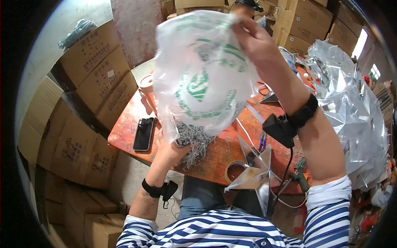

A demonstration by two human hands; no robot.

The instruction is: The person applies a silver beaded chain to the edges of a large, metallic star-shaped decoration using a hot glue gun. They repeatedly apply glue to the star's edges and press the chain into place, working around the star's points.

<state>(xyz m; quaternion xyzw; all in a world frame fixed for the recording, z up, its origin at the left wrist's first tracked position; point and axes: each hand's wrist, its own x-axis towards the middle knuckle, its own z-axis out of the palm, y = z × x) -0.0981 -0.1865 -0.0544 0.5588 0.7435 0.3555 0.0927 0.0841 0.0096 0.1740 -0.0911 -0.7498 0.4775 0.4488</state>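
1. We work at a worn red-orange table (pixel 124 128), its paint scuffed and its top flecked with small silvery bits.
2. Our right hand (pixel 255 41) pinches the upper right edge of a white plastic bag (pixel 206 76) with green print, raised above the table.
3. Our left hand (pixel 168 146) is at the silver bead strands (pixel 194 146) near the front edge, below the bag; its fingers are partly hidden, so we cannot tell their grip.
4. Left of that pile lies a black phone (pixel 143 134), with an orange-pink tumbler (pixel 147 90) behind it.
5. Toward our right, we have a silver star (pixel 261 165) at the front edge, beside a tape roll (pixel 228 170), with blue-handled pliers (pixel 263 141) behind and a green glue gun (pixel 299 173) nearby.
6. Beyond our right arm, shiny silver stars (pixel 347 120) are heaped high.
7. Brown cartons (pixel 70 149) line our left; stacked boxes (pixel 304 20) fill the back.
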